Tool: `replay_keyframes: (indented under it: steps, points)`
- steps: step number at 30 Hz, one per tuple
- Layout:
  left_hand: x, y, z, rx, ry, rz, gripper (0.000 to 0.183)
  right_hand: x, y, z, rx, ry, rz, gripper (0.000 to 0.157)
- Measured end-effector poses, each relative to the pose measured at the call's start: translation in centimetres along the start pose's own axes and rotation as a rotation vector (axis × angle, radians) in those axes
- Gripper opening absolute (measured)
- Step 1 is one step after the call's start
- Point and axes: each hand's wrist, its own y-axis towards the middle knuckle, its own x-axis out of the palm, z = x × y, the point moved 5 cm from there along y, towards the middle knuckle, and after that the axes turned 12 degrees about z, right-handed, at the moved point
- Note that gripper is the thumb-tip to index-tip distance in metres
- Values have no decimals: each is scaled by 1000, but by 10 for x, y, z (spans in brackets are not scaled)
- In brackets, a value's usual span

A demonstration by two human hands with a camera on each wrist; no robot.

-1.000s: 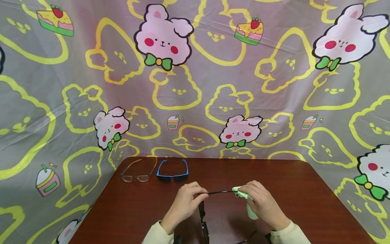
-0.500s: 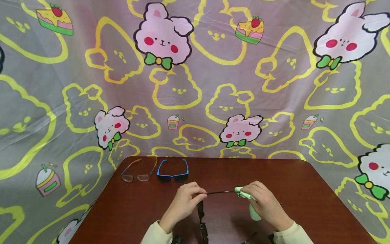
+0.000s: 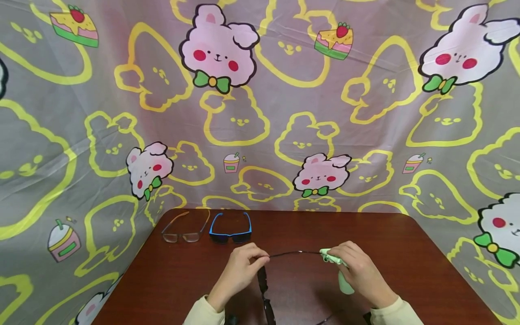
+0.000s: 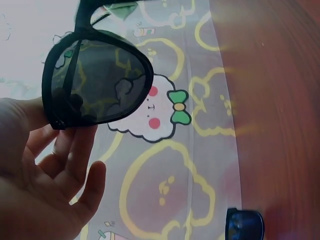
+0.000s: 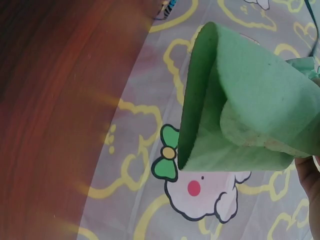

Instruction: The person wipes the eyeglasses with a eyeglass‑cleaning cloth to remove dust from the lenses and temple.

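Observation:
My left hand (image 3: 242, 271) pinches black-framed sunglasses (image 3: 263, 280) at the corner where frame and temple arm meet. In the left wrist view one dark lens (image 4: 100, 75) stands above the fingers. A thin black temple arm (image 3: 290, 253) reaches rightward to a light green cloth (image 3: 346, 282). My right hand (image 3: 361, 271) grips that cloth, folded about the arm's far part, with a loose flap hanging below. Seen from the right wrist, the cloth (image 5: 265, 90) hides most of the fingers. The lower part of the sunglasses runs out of the head view.
Clear-lensed glasses (image 3: 181, 237) and blue-framed sunglasses (image 3: 230, 236) lie side by side at the table's back left, their arms unfolded. The brown table (image 3: 308, 228) is bordered by a grey curtain (image 3: 268, 158) with cartoon prints.
My right hand and the green cloth have slid a little rightward, away from the left hand. The left hand has shifted slightly left with the sunglasses, and more of the temple arm shows between them.

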Motion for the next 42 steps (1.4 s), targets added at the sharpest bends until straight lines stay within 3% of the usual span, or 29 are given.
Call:
replay_keyframes:
  steps: [7,15,19,21,24,31,42]
  points:
    - [-22,-9,-16,-64,107,11,5,-9,-4,8,26,-32,-11,33]
    - [-52,-31,-40,-146,253,53,5,-21,-22,22,168,-50,-65,32]
    - [-66,-40,-51,-212,300,68,3,-30,-30,32,259,-75,-104,13]
    - [-72,-44,-56,-234,329,68,2,-34,-33,35,303,-84,-116,25]
    - [-81,-48,-64,-268,376,62,3,-38,-36,37,333,-97,-124,39]
    - [-103,-58,-80,-364,489,26,4,-44,-42,42,382,-164,-193,34]
    - [-122,-77,-100,-544,517,-27,8,-50,-53,49,462,-201,-284,30]
